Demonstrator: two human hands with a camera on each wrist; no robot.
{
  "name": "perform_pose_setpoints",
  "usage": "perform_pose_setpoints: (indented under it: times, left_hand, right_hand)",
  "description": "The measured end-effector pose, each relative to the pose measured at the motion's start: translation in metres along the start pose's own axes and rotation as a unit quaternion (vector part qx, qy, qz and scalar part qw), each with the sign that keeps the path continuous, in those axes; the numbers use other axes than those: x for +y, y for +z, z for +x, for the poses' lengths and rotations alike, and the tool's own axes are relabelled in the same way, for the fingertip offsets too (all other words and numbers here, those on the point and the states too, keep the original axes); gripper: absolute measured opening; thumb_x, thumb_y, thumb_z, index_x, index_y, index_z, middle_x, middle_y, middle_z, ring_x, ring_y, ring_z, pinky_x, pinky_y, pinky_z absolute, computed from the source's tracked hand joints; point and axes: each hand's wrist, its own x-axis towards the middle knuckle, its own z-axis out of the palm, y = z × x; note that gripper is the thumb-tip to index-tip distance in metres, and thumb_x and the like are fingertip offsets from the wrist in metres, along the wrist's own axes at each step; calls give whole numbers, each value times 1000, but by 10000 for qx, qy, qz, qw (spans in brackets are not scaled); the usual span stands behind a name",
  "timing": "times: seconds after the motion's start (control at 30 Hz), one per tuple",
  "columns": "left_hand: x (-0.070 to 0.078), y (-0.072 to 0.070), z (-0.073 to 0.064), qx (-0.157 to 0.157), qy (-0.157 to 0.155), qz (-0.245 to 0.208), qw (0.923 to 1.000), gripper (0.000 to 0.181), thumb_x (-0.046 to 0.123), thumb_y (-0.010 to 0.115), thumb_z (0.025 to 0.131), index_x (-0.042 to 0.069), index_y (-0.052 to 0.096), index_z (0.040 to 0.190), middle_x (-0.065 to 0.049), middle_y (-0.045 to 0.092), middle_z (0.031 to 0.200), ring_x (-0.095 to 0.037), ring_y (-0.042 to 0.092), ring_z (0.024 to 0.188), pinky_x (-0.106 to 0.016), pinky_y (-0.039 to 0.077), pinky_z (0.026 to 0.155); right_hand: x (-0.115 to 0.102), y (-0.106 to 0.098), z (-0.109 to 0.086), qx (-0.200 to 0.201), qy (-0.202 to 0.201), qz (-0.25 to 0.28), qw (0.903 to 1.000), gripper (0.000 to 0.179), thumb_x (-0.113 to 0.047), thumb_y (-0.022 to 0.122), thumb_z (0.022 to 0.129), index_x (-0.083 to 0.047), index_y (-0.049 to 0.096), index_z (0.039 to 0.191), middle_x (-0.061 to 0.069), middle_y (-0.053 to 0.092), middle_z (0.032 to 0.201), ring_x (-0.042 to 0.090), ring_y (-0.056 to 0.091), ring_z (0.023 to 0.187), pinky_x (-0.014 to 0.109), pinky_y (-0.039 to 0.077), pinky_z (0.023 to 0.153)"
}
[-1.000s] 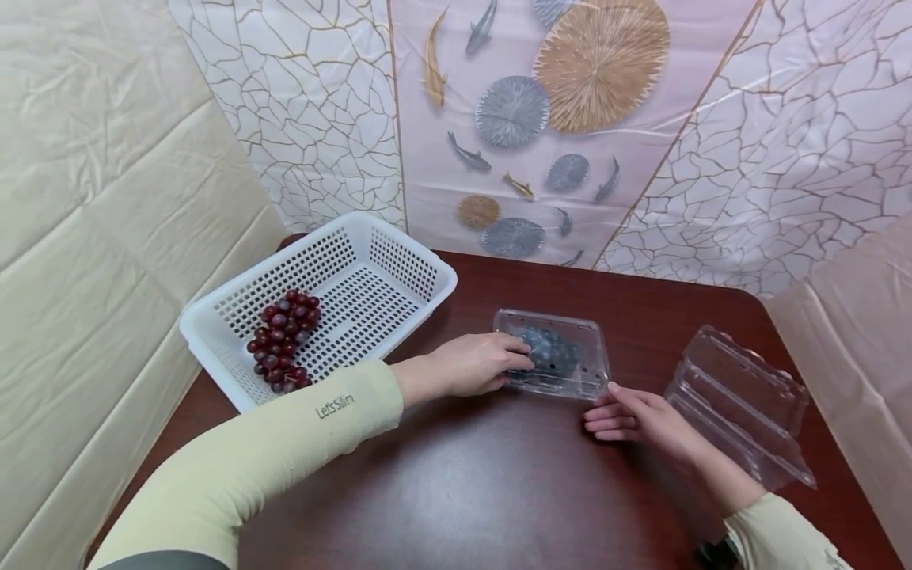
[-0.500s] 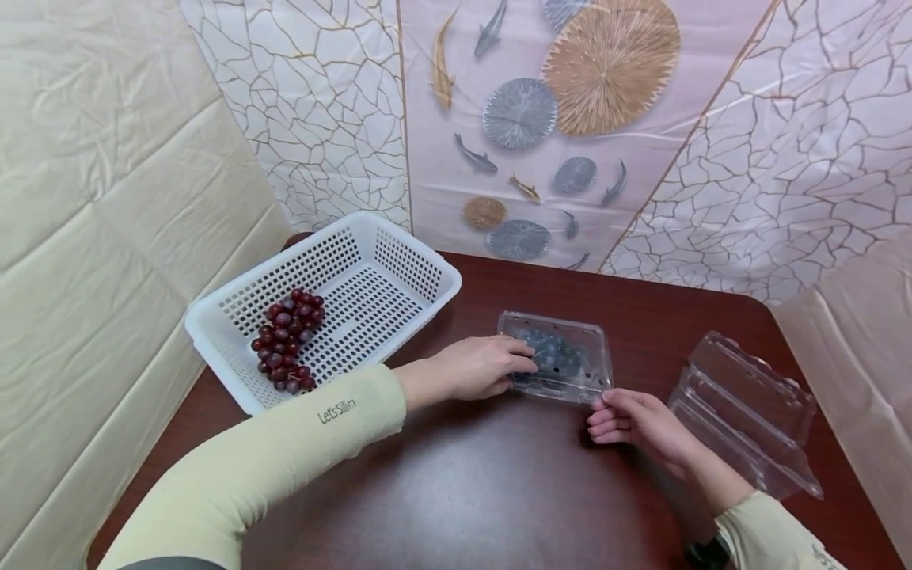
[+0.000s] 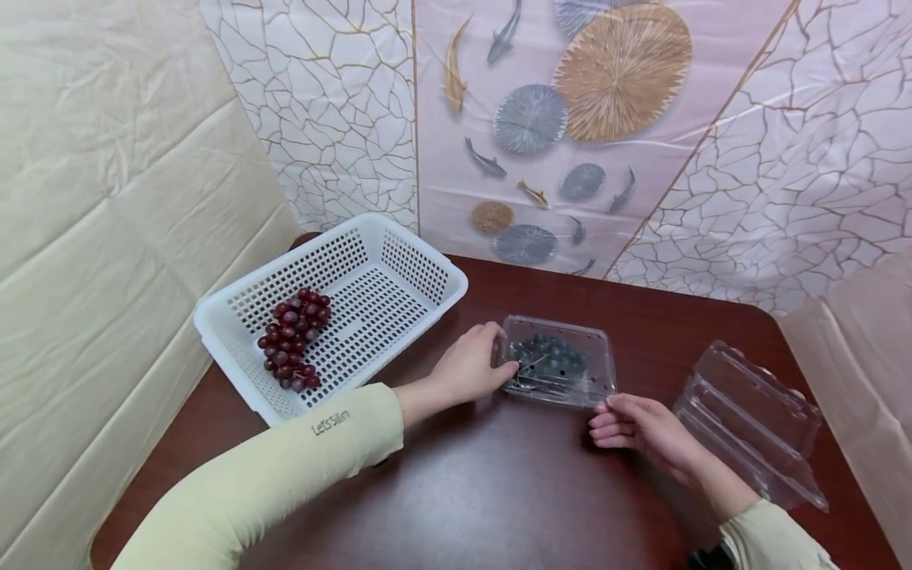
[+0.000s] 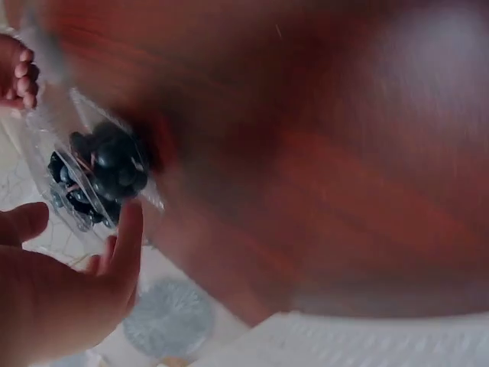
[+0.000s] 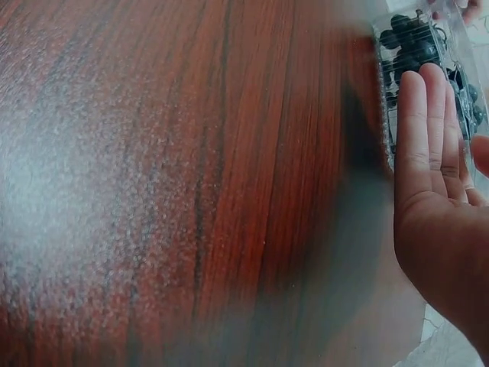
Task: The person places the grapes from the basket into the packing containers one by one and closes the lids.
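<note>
A bunch of dark blue-black grapes [image 3: 552, 355] lies inside a clear plastic clamshell box [image 3: 597, 348] on the table. Its thin stem points toward the box's left end. My left hand [image 3: 470, 364] is at that end, thumb near the front left corner and fingers by the left wall. In the left wrist view a wide gap parts the left thumb from the extended index finger. At the front right corner my right hand [image 3: 644, 427] pinches the box's edge between thumb and index finger. The other right fingers [image 5: 414, 130] stretch out straight beside the box in the right wrist view.
A white perforated plastic basket [image 3: 399, 317] stands at the left with a bunch of red grapes [image 3: 292, 336] in it. A second clear clamshell box [image 3: 755, 412], unfolded, lies right of my right hand. Fabric walls [image 3: 848, 174] border the dark wooden table [image 3: 456, 491].
My left hand has drawn back leftward from over the dark grapes to the box's left end, baring the stem. The right hand stays at the front right corner.
</note>
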Motion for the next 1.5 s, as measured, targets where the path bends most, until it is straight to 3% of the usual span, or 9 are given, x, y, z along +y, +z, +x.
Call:
perform_pose_setpoints:
  times: [0.13,0.33,0.47,1.13,1.27,1.33,1.37,1.47,1.5]
  left_hand:
    - [0,6,-4,-366,-1148,-1408,9827,32,29,77,97,6,63,115,-5,72,95,-19,74,78,-33,62,74]
    - [-3,12,-6,-945,-2271,-3526,9028,12,11,70,100,2,64,103,-27,74,104,-27,76,70,-37,64,56]
    - [-5,15,-6,-1228,-2503,-4042,8711,6,5,62,101,-1,63,101,-32,73,109,-29,78,73,-38,65,59]
    - [-5,20,-5,-1265,-2580,-4335,8541,14,4,55,100,-4,65,107,-29,75,111,-44,78,101,-43,66,63]
    - [-7,23,-5,-1072,-2504,-4343,8586,10,5,57,98,-1,63,103,-28,75,108,-43,78,97,-43,66,63]
    - [-10,26,-4,-872,-2355,-4127,8756,9,7,60,98,0,61,104,-25,76,103,-40,80,88,-44,66,60]
    - [-12,28,-3,-757,-2225,-3884,8910,10,9,62,97,2,60,104,-22,75,99,-36,80,82,-44,65,58]
    - [-35,48,8,-99,-1239,-2359,9638,23,26,67,96,10,55,109,-9,70,93,-23,76,71,-39,63,59]
    - [-36,48,8,132,-961,-1723,9803,28,30,69,96,12,53,111,-7,67,93,-22,73,71,-40,61,61]
  right_hand:
    - [1,-1,0,-40,-29,28,10000,33,-18,41,118,-1,69,117,10,79,105,22,79,97,40,64,90]
    - [2,-1,1,-59,-114,64,9999,33,-17,40,118,0,68,117,9,80,104,21,79,97,40,64,89]
    - [1,0,2,-9,-56,44,10000,32,-18,42,118,0,67,117,9,80,104,21,79,97,40,64,90]
    - [1,0,4,19,-157,152,9998,31,-19,42,118,-1,67,118,10,80,102,22,79,96,39,65,88]
    - [0,1,5,62,-165,127,9998,31,-21,43,118,-1,67,118,10,80,102,22,79,96,40,65,88]
    - [0,2,5,56,-185,109,9998,31,-22,43,118,-2,67,119,10,80,102,22,79,96,40,65,88]
    - [0,2,6,46,-200,97,9997,31,-22,43,118,-2,67,119,10,80,102,22,79,96,40,65,88]
    - [0,2,6,33,-234,84,9997,32,-22,42,118,-3,68,121,9,80,102,22,79,96,40,65,88]
    - [0,2,6,32,-240,78,9997,32,-22,42,118,-3,68,121,9,80,102,22,79,96,40,65,88]
